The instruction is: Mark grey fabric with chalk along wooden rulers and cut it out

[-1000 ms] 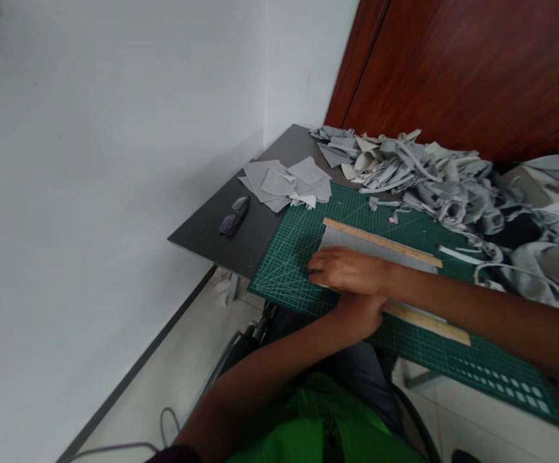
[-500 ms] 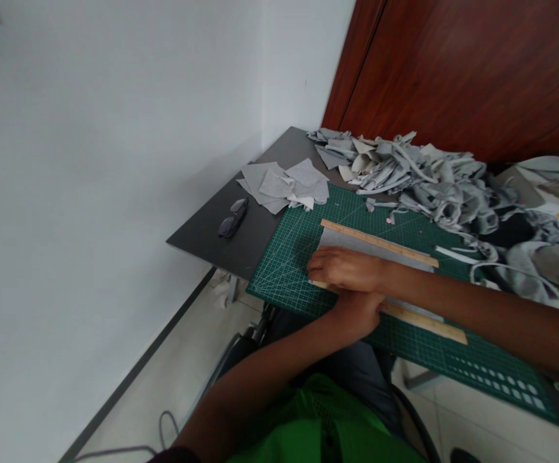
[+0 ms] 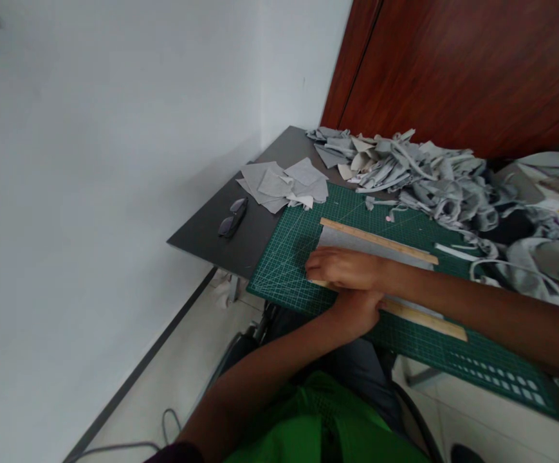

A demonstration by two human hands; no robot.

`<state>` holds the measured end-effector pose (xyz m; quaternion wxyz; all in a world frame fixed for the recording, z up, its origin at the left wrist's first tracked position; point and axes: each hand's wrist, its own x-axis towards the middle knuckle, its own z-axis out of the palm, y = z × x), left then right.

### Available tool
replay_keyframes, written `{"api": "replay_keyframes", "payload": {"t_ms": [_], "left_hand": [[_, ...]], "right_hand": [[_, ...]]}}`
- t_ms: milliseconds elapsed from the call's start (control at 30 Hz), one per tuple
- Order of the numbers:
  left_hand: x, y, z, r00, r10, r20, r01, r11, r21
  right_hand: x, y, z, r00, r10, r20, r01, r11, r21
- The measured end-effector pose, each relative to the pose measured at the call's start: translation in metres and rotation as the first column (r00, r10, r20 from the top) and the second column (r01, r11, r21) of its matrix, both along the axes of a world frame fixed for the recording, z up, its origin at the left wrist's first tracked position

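A grey piece of fabric lies on the green cutting mat between two wooden rulers. The far wooden ruler runs along its back edge. On the near wooden ruler rests my left hand, its curled fingers pressing on it, partly hidden under my right wrist. My right hand crosses over the left and is closed at the left end of the near ruler. Whatever is in its fingers is hidden.
Cut grey fabric pieces lie at the mat's far left corner. Sunglasses rest on the dark table. A large heap of grey fabric scraps covers the back and right. A white wall and a reddish wooden panel stand behind.
My right hand has shifted very slightly left along the near ruler. The left hand, rulers and fabric look the same; the view has moved slightly.
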<state>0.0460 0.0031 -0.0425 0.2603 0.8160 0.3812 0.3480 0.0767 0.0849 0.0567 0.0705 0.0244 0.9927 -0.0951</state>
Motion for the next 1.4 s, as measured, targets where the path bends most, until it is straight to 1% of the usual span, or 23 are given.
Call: {"api": "replay_keyframes", "payload": {"t_ms": [133, 300, 400, 500, 700, 933, 1067, 1200, 1333, 1400], "left_hand": [[0.0, 0.0, 0.0, 1.0, 0.015, -0.002, -0.015, 1.0, 0.013], [-0.001, 0.001, 0.001, 1.0, 0.004, -0.009, -0.004, 1.0, -0.003], [-0.001, 0.0, 0.002, 1.0, 0.0, -0.026, 0.0, 0.999, -0.034], [-0.001, 0.0, 0.003, 0.999, 0.008, -0.032, -0.009, 0.999, -0.035], [0.0, 0.001, 0.004, 1.0, 0.002, -0.031, -0.003, 0.999, -0.04], [0.001, -0.002, 0.003, 0.997, 0.036, -0.062, -0.041, 0.996, -0.074], [0.0, -0.002, 0.006, 0.998, 0.04, -0.055, -0.043, 0.997, -0.058], [0.0, -0.001, 0.007, 0.998, 0.019, -0.063, -0.022, 0.999, -0.043], [0.001, -0.002, 0.004, 0.992, 0.066, -0.106, -0.076, 0.993, -0.095], [0.001, -0.002, 0.003, 0.992, 0.069, -0.102, -0.079, 0.992, -0.097]], "right_hand": [[0.001, 0.003, -0.003, 1.0, 0.01, -0.024, -0.011, 1.0, -0.018], [0.001, 0.001, -0.002, 1.0, -0.015, -0.02, 0.015, 1.0, 0.002], [0.0, 0.0, -0.004, 1.0, 0.006, -0.03, -0.006, 1.0, -0.03], [0.0, 0.002, -0.006, 0.999, 0.017, -0.033, -0.019, 0.997, -0.07], [0.001, 0.005, -0.005, 1.0, -0.013, -0.024, 0.013, 1.0, 0.004], [0.0, 0.0, -0.011, 0.998, 0.045, -0.034, -0.046, 0.998, -0.038], [-0.001, 0.002, -0.007, 1.0, 0.022, -0.02, -0.022, 0.999, -0.025], [-0.001, 0.001, -0.002, 1.0, 0.006, -0.002, -0.006, 0.999, 0.035], [0.0, -0.004, -0.006, 0.999, 0.04, -0.008, -0.04, 0.998, 0.053], [0.0, -0.004, -0.007, 0.999, 0.041, -0.011, -0.041, 0.997, 0.06]]}}
